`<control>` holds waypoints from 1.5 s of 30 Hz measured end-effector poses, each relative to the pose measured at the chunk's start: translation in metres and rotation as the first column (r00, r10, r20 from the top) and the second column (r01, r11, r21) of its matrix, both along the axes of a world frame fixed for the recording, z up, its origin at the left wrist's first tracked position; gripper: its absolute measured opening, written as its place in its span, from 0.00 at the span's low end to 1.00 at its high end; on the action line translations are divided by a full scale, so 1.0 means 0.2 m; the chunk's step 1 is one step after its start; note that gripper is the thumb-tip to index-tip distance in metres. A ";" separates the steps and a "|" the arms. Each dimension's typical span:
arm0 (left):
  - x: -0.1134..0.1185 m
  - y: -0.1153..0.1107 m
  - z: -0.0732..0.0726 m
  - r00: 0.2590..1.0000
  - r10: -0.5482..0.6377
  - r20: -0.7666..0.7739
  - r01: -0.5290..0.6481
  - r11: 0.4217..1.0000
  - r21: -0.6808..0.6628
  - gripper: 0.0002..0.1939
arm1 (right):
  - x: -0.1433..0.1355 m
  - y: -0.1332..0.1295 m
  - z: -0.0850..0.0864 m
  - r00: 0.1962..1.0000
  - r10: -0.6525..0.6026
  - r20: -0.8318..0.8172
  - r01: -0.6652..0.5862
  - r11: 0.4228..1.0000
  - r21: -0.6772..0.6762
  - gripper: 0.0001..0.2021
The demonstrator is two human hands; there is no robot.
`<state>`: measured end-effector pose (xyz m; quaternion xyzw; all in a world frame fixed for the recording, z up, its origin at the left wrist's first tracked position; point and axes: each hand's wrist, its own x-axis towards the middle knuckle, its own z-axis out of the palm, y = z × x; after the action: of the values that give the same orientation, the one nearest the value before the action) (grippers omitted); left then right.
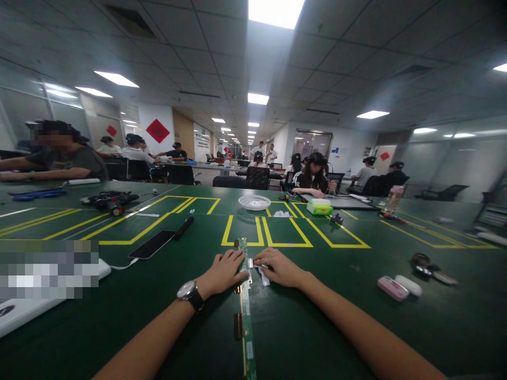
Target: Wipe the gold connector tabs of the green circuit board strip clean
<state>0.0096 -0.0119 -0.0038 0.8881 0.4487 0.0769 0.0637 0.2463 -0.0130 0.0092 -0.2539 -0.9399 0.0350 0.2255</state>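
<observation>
Running near-vertically from lower centre to mid-frame, the circuit strip (247,319) lies partly under our nearer left hand (224,273), thumb and fingers parted, our right hand (284,268) curling just right; we cannot tell whether either grip clasps anything.

Ceiling lights (258,98) glow above white walls (350,138) and black chairs (180,174)

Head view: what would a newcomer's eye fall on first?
Probably the circuit board in the foreground, with the left hand on it and the right hand at its right edge. Next come the yellow outlines on the green table beyond, then the red diamond on the wall, left of centre.
</observation>
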 end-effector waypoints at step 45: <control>-0.02 0.02 0.01 0.997 0.054 0.056 -0.060 0.991 0.116 0.26 | 0.33 0.19 -0.03 0.745 -0.643 0.181 0.638 0.765 0.089 0.18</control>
<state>0.0049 -0.0075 -0.0012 0.8748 0.4667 0.1287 0.0209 0.3115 0.0255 0.0034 -0.5605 -0.8139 -0.0804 0.1304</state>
